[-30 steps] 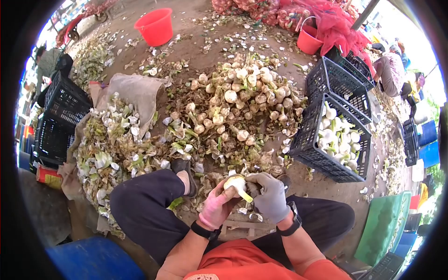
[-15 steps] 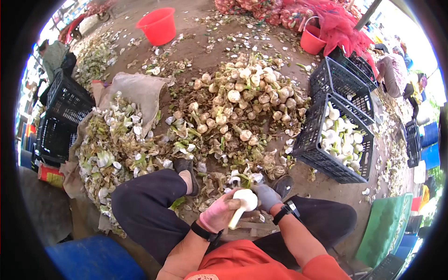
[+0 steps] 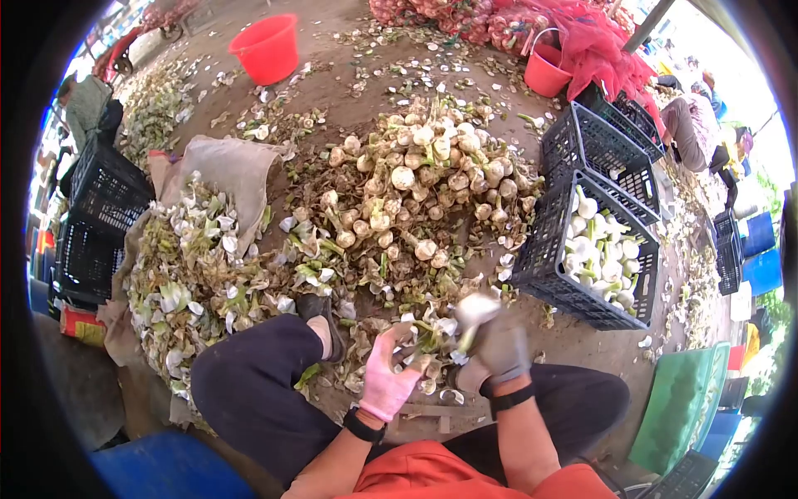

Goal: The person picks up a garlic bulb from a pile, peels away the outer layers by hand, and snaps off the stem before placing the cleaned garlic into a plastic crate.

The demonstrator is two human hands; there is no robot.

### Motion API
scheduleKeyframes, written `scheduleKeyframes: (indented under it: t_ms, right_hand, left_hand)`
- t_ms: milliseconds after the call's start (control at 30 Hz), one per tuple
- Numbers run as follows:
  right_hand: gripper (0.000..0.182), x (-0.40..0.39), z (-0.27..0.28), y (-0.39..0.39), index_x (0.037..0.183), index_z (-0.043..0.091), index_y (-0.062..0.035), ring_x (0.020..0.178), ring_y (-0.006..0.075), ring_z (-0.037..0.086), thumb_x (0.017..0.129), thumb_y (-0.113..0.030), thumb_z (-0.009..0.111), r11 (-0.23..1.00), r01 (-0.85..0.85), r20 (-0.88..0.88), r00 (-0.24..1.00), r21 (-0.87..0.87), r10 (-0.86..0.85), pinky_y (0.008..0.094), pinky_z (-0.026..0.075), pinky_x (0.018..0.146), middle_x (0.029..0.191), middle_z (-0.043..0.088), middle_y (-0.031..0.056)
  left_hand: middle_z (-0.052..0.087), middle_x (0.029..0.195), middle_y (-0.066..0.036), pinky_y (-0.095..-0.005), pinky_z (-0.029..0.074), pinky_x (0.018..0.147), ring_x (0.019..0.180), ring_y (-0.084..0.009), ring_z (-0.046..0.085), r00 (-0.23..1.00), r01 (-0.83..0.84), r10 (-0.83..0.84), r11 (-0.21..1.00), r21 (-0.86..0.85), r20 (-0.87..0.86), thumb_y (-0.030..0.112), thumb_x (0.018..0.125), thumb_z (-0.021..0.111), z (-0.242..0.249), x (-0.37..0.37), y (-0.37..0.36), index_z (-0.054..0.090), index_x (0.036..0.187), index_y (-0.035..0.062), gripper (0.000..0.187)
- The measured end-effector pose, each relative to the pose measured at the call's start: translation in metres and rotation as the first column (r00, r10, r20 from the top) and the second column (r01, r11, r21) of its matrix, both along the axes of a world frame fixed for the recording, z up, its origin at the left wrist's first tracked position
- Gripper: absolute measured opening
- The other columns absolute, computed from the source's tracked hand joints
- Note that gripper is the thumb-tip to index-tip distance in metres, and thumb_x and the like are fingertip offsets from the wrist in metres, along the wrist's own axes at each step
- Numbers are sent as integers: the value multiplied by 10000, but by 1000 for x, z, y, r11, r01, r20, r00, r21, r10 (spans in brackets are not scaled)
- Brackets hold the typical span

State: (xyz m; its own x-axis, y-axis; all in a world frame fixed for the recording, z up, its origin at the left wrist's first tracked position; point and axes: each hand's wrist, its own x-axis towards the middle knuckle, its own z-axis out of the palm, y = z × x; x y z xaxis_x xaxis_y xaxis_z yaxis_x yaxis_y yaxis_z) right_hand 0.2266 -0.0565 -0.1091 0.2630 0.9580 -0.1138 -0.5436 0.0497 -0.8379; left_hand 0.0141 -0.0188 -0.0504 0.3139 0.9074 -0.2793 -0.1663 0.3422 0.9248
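Observation:
A peeled white garlic bulb (image 3: 478,308) with a short green stem is at the fingers of my right hand (image 3: 503,349), which wears a grey glove and is smeared by motion. My left hand (image 3: 391,374), in a pink glove, holds nothing; its thumb and fingers are spread apart over the leaf litter. Beyond both hands lies a heap of unpeeled garlic bulbs (image 3: 432,170) with dry roots and skins. To the right, a black plastic crate (image 3: 553,287) contains peeled white garlic bulbs (image 3: 607,258).
A pile of garlic skins (image 3: 187,291) lies left beside a sackcloth (image 3: 229,170). Another black crate (image 3: 594,137) stands behind the filled one. Red buckets (image 3: 266,51) and net sacks (image 3: 499,25) are farther back. A green container (image 3: 677,407) stands at right. People sit at both sides.
The garlic bulb has passed from my left hand to my right and moved forward and right toward the crate. My left hand has opened. The whole view has shifted slightly.

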Motion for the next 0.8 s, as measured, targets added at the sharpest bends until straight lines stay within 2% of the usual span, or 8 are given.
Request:
scheduleKeyframes:
  t_ms: [33,100,200,300,400,500,733,800]
  right_hand:
    - [573,24,34,11,1295,464,-56,1123,232,546,963,-522,426,984,179,-502,849,-15,-162,342,445,985,1252,554,124]
    - [590,63,78,25,1302,458,-18,1131,251,550,976,-506,398,894,422,-669,709,150,-222,388,439,1014,1229,577,142]
    - [410,95,74,52,1235,517,-17,967,231,634,954,-313,546,857,510,-476,774,77,-418,334,533,870,1096,633,133]
    - [262,72,25,95,1168,573,-70,846,236,660,923,-163,559,918,266,351,923,-293,-155,295,547,736,1024,661,105]
    - [312,62,-118,122,1142,587,-78,903,297,644,835,-130,592,924,213,840,516,-317,169,364,517,788,1020,658,142]
    - [352,28,-146,142,1117,602,-67,1023,348,585,781,-169,615,770,499,917,188,-398,352,424,457,897,1054,644,164]
    - [308,-24,-136,103,1067,652,-61,987,373,598,783,-175,617,840,249,854,346,-483,389,426,463,882,1039,653,191]
    - [332,-34,-88,87,1105,650,-62,1010,373,593,782,-117,598,859,10,771,447,-512,455,400,470,891,1065,650,184]
  left_hand:
    - [567,1122,-57,-255,469,901,1011,-134,566,997,0,12,986,-169,75,-82,784,649,2,-3,3,490,1249,-2,498]
    - [573,1105,-51,-256,470,895,1001,-131,569,999,-7,12,989,-149,31,-76,795,642,-16,-4,5,487,1248,-8,484]
    - [578,1085,-42,-253,469,884,987,-123,570,1000,-1,5,986,-164,20,-61,812,633,-33,3,7,494,1235,-17,448]
    - [572,1095,-41,-249,465,887,992,-111,563,997,81,-79,970,-229,15,-36,813,653,-30,15,13,511,1212,-18,423]
    - [581,1074,-35,-243,457,890,979,-106,560,994,81,-96,961,-263,-42,-21,815,661,-35,19,18,520,1199,-17,409]
    - [589,1057,-36,-244,460,886,972,-104,557,990,78,-109,952,-298,-90,-17,810,664,-39,19,25,525,1192,-17,406]
    - [566,1053,-34,-256,465,882,944,-96,552,997,40,-60,934,-355,-46,-38,793,608,-50,19,32,518,1210,-19,427]
    - [530,1170,-93,-307,427,977,1078,-171,532,935,30,-20,999,22,-355,-19,753,642,-55,13,33,482,1286,-4,557]
